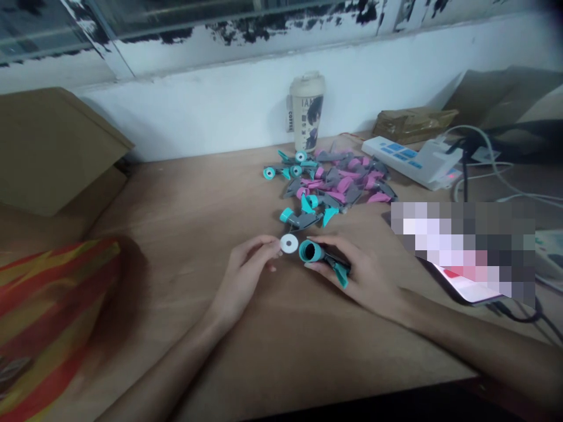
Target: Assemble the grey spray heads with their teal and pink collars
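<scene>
Between the fingertips of my left hand (253,266) is a flat white ring-shaped washer (284,248) with a dark hole in its middle. Just right of it, my right hand (358,266) grips a teal and grey spray trigger head (341,273), its round open collar turned toward the washer. A small gap separates the two. Beyond my hands lie more teal and grey trigger heads (303,220). Farther back, a few teal ones have white washers (269,173) in their collars, beside a heap of pink and grey trigger heads (347,183).
A coffee cup (307,114) stands against the wall behind the heap. At right are a white power strip (398,159) with cables, a taped cardboard package (413,124) and a lit phone or tablet (472,284). A red and yellow striped bag (57,310) and a cardboard box (57,149) occupy the left.
</scene>
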{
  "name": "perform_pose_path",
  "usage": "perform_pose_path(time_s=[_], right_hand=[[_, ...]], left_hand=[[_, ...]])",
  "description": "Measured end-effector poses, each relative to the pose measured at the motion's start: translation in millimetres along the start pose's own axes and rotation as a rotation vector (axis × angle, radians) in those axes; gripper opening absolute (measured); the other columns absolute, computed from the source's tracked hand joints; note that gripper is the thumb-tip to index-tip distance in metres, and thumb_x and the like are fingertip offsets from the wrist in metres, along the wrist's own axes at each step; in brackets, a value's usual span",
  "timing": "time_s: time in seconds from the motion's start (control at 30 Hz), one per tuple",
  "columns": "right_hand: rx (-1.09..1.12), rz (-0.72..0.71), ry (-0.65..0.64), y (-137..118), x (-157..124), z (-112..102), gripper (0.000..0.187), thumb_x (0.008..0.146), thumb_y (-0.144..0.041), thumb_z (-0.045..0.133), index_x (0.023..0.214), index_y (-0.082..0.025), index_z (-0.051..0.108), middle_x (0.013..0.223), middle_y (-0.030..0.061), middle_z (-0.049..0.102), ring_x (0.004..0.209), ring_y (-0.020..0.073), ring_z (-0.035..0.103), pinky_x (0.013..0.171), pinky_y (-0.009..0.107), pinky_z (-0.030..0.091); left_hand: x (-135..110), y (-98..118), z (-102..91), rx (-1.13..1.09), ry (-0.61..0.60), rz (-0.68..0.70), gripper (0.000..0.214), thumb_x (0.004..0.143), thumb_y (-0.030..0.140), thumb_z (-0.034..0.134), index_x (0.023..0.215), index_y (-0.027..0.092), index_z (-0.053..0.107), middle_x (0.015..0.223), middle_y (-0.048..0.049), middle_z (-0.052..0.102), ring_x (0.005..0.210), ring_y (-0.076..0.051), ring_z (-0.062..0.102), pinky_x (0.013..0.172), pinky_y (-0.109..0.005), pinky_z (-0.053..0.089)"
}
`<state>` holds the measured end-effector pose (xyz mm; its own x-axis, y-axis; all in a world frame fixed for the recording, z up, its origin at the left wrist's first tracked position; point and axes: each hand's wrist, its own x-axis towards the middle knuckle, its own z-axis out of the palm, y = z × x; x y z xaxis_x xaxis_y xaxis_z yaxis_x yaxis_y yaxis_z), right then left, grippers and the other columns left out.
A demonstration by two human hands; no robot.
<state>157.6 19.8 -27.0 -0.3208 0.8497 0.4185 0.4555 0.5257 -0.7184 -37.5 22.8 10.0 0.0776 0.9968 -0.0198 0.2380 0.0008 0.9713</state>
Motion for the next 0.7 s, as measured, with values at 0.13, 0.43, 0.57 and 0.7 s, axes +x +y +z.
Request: perform_pose_path(time_s=[0.13,0.43,0.57,0.7], right_hand=[[0.034,0.041,-0.002,-4.0,-1.0,1.3,0.028,0.082,-0.033,0.060,0.108,-0.024,0.055,0.104,0.0023,0.064,0.095,0.0184,0.061,0.083,0.035,0.050],[0.092,0.001,-0.047,-3.8,-3.1,3.1,0.029,0.084,-0.034,0.057,0.111,-0.025,0.053,0.107,0.0018,0.065,0.098,0.0175,0.061,0.087,0.034,0.050],[0.097,0.019,-0.065,-4.9,-3.4,2.8,0.030,0.083,-0.032,0.059,0.112,-0.026,0.054,0.106,0.0006,0.065,0.096,0.0166,0.062,0.086,0.032,0.051],[0.089,0.000,-0.061,-4.4,-2.7,1.9,0.033,0.083,-0.031,0.059,0.115,-0.026,0.053,0.108,0.0011,0.064,0.098,0.0162,0.061,0.088,0.032,0.050]], left_hand=[[-4.3,-0.2,6.7,0.010,-0.026,-0.006,0.021,0.079,0.031,0.053,0.066,0.016,0.059,0.068,-0.0006,0.054,0.065,-0.012,0.048,0.056,-0.020,0.043],[-6.3,2.4,6.3,0.157,-0.086,-0.004,0.019,0.080,0.033,0.055,0.071,0.017,0.063,0.062,0.0022,0.053,0.057,-0.010,0.047,0.054,-0.021,0.040],[-5.8,1.4,6.1,0.182,-0.108,0.008,0.019,0.079,0.032,0.056,0.070,0.017,0.063,0.061,0.0026,0.053,0.056,-0.010,0.047,0.054,-0.021,0.039],[-6.7,0.4,7.0,0.223,-0.106,0.056,0.018,0.079,0.030,0.055,0.069,0.017,0.062,0.059,0.0028,0.051,0.054,-0.010,0.044,0.051,-0.020,0.035]])
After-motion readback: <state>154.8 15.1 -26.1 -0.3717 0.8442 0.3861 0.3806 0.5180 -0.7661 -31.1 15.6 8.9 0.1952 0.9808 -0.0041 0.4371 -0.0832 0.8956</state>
